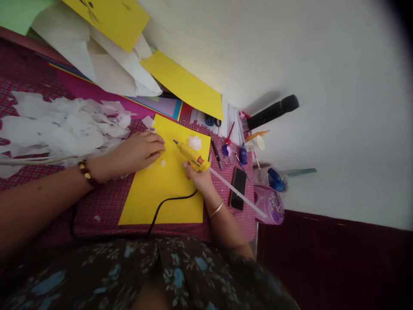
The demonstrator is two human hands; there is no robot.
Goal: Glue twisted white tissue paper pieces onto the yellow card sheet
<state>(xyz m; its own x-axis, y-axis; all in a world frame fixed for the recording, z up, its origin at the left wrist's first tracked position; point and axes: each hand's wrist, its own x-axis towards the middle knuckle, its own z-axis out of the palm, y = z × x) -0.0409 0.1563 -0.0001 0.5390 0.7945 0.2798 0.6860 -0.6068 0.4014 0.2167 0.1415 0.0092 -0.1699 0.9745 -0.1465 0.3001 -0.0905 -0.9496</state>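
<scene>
My right hand [200, 181] is closed around a yellow hot glue gun [190, 155], its nozzle pointing up and left over a yellow paper sheet [174, 202]. A long translucent glue stick [237, 191] sticks out of the back of the gun. From below my grip a black cord [163, 202] runs down across the sheet. My left hand [142, 150] rests at the sheet's left edge, fingers lying on the paper with nothing visible in them. Crumpled white tissue [195, 142] lies on the sheet beside the gun, and a small white scrap [162, 163] is near my left fingertips.
Torn white paper pieces [64, 125] spread over the checked tablecloth [103, 215] at left. Coloured sheets [180, 82] lean along the wall. To the right are a phone [238, 188], a black marker [217, 154], a paint bottle [243, 154] and a pink container [267, 206].
</scene>
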